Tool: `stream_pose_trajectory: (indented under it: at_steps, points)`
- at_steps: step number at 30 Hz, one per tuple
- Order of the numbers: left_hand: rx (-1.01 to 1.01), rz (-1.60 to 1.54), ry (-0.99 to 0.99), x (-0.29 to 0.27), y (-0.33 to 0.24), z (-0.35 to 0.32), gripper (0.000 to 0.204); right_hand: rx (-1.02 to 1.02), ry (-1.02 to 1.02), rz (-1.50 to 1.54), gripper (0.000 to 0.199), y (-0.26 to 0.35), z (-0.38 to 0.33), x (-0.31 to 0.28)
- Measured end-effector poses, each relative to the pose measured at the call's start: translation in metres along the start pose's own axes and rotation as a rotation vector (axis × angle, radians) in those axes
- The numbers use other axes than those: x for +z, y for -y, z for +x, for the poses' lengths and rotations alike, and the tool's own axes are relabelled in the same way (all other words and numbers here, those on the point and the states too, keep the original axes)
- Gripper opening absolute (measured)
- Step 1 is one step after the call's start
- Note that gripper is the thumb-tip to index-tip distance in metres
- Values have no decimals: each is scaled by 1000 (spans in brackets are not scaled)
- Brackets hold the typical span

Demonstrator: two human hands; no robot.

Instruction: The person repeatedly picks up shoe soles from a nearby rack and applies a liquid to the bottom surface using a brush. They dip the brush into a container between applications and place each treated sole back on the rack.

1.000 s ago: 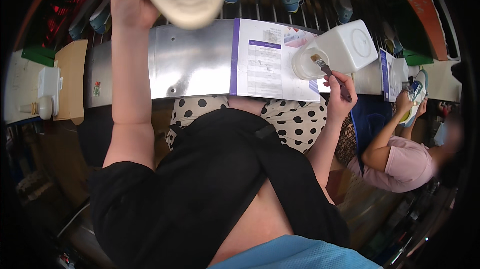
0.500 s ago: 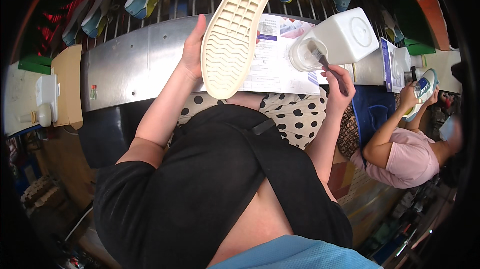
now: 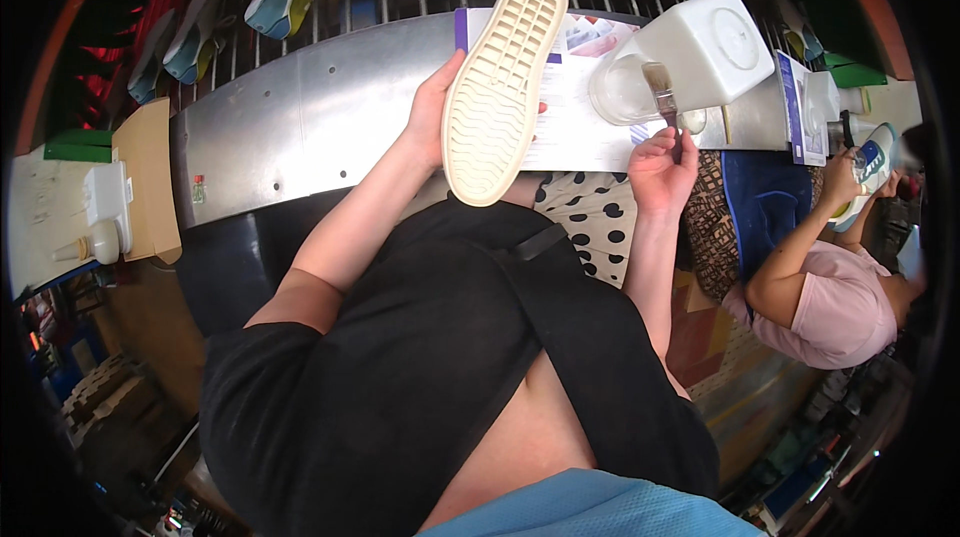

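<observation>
Over metal bench (image 3: 300, 107) | left hand (image 3: 428, 119) clasping cream sole (image 3: 500, 87), grid-and-wave face toward camera | right hand (image 3: 661, 177) pinching brush (image 3: 665, 102), bristles up

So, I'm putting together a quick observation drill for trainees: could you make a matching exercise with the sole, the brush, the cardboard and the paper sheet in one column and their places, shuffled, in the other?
Things:
1. Sole
2. Brush
3. Cardboard
4. Paper sheet

Places:
A. Lying on the metal table, partly hidden
B. In the person's left hand
C. Upright at the table's left end
D. In the person's right hand, bristles up

Right pairs: 1-B, 2-D, 3-C, 4-A
</observation>
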State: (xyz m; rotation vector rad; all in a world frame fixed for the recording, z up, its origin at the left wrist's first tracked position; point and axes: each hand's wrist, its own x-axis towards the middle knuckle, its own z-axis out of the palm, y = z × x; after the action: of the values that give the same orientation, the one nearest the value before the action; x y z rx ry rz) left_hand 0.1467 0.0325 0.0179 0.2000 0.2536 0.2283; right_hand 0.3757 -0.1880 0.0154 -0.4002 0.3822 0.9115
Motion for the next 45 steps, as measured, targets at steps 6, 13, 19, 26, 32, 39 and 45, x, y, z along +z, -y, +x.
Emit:
stream_pose_trajectory:
  at_steps: [6, 13, 19, 26, 32, 39, 45]
  points:
    - [-14, -3, 63, 0, 4, 0, 71, -140, 458, -649, 17, -41, -22, 47]
    - [-34, -276, 168, 0, 1, -5, 72, -378, 569, -1038, 13, -87, -38, 71]
    - [-61, 91, 154, 19, 3, -18, 77, -700, 578, -1050, 13, -76, -10, 93]
    - [-90, -2, 204, 27, 7, -22, 71, -788, 458, -1030, 10, -54, 13, 121]
    - [3, 214, 121, 22, 0, -13, 75, -555, 568, -1082, 9, -85, -8, 100]
    - [31, -178, 227, 22, -17, 4, 74, -498, 765, -1238, 9, -121, -41, 79]
    - [69, 15, 192, 27, -33, -2, 74, -193, 1198, -1537, 7, -88, -55, 94]
